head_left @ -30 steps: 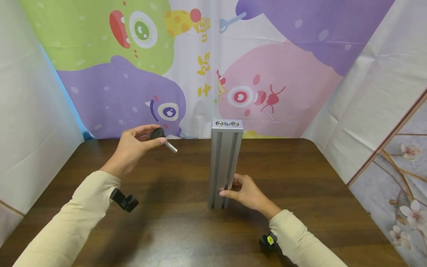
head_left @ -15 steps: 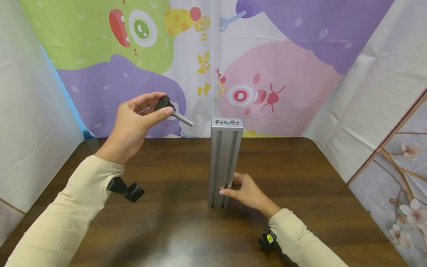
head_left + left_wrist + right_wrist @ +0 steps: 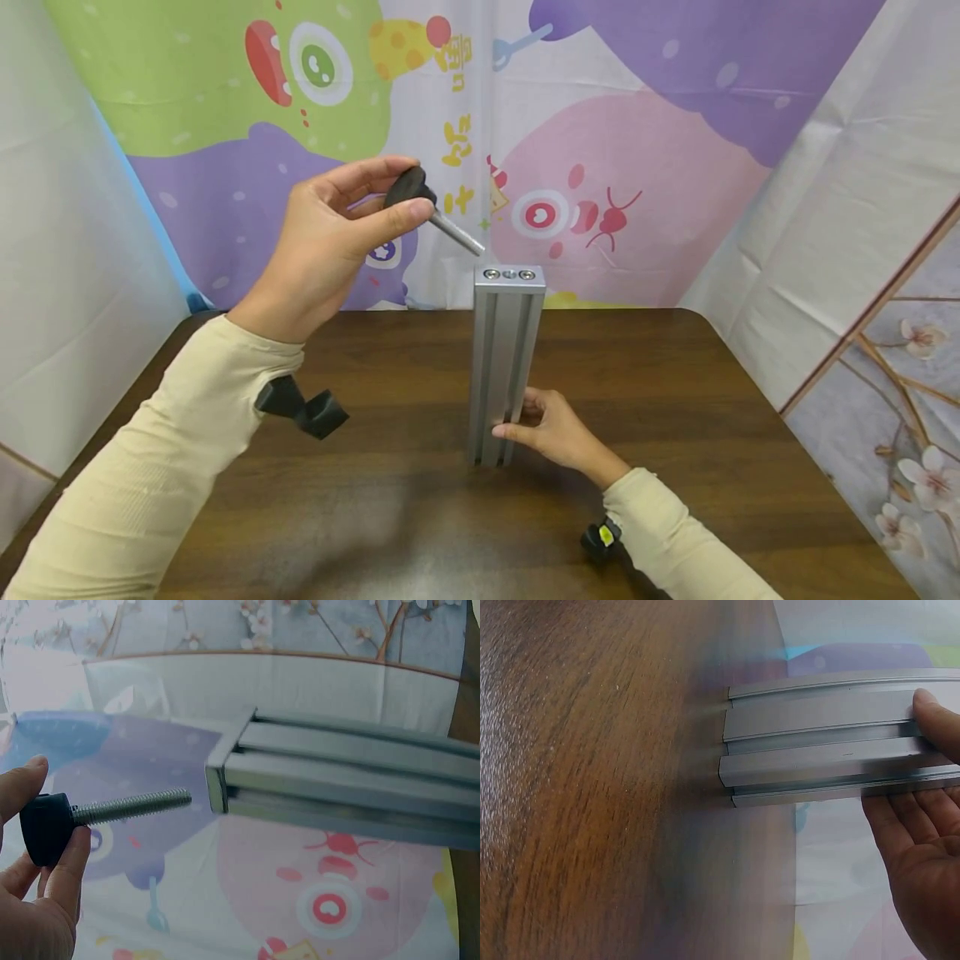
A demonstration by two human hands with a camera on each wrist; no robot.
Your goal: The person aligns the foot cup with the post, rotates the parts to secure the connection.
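An aluminium profile (image 3: 501, 358) stands upright on the table, capped by an end plate (image 3: 510, 276) with two screws and a hole between them. My right hand (image 3: 558, 433) grips its lower part, thumb (image 3: 936, 724) across the front face and fingers behind. My left hand (image 3: 330, 225) pinches the black head (image 3: 46, 829) of a levelling foot (image 3: 411, 190) between thumb and fingers. Its threaded rod (image 3: 135, 806) slants down and to the right in the head view. The rod's tip is just above the plate's left corner, with a small gap showing in the left wrist view.
The brown wooden table (image 3: 652, 392) extends to a cartoon-printed curtain (image 3: 600, 167) at the back. White cloth walls (image 3: 810, 208) stand on both sides. Black camera mounts (image 3: 303, 408) are strapped to both sleeves.
My left hand has risen and moved right, bringing the levelling foot from left of the profile to its top end. The right hand and the profile have stayed in place.
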